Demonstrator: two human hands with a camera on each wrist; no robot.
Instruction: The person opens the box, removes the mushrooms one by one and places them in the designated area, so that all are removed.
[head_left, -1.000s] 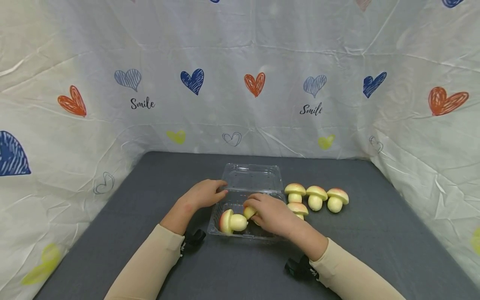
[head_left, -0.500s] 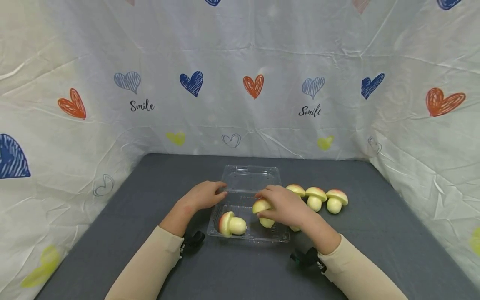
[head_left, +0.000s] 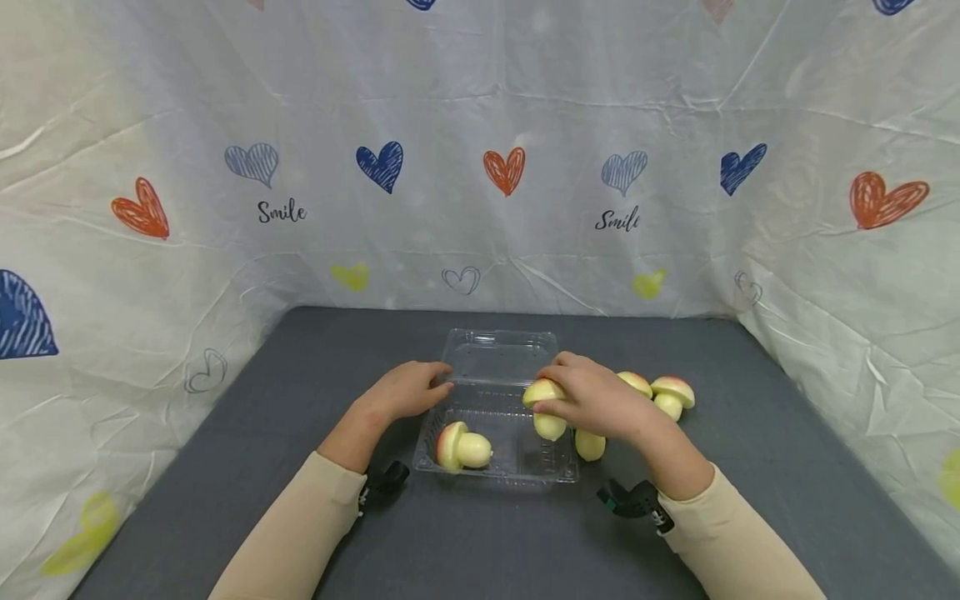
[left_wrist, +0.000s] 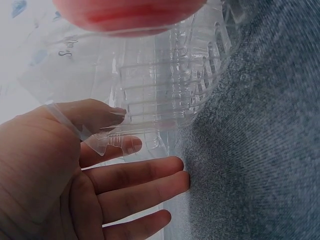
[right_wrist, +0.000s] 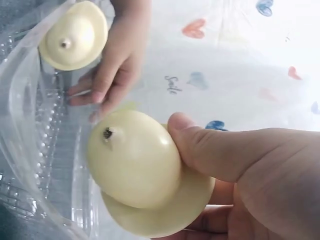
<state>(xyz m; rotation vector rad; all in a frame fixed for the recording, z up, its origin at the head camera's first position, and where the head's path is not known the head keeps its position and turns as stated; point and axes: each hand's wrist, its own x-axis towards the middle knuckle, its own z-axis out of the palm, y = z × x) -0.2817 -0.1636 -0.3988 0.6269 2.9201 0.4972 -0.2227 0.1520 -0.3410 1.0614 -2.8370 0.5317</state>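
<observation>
My right hand [head_left: 596, 396] holds a toy mushroom [head_left: 550, 423] above the right side of a clear plastic clamshell box [head_left: 510, 477]. The right wrist view shows my thumb on its cap and its pale rounded stem [right_wrist: 132, 160] facing the camera. Another mushroom [head_left: 465, 448] lies on its side at the box's front left. By the left side, close to the hinge, my left hand [head_left: 405, 390] has its fingers extended; in the left wrist view the thumb [left_wrist: 95, 115] touches the clear plastic and the other fingers are nearly straight.
More mushrooms, one of them standing [head_left: 672, 396], are on the grey table right of the box; my right hand partly covers some. One [head_left: 590, 445] sits against the box's right side. The open lid [head_left: 501, 354] lies toward the back, before a white heart-printed cloth [head_left: 555, 225].
My right hand has lifted the mushroom from within the box and carried it right, toward the box's right edge. My left hand and the other mushroom in the box have stayed in place.
</observation>
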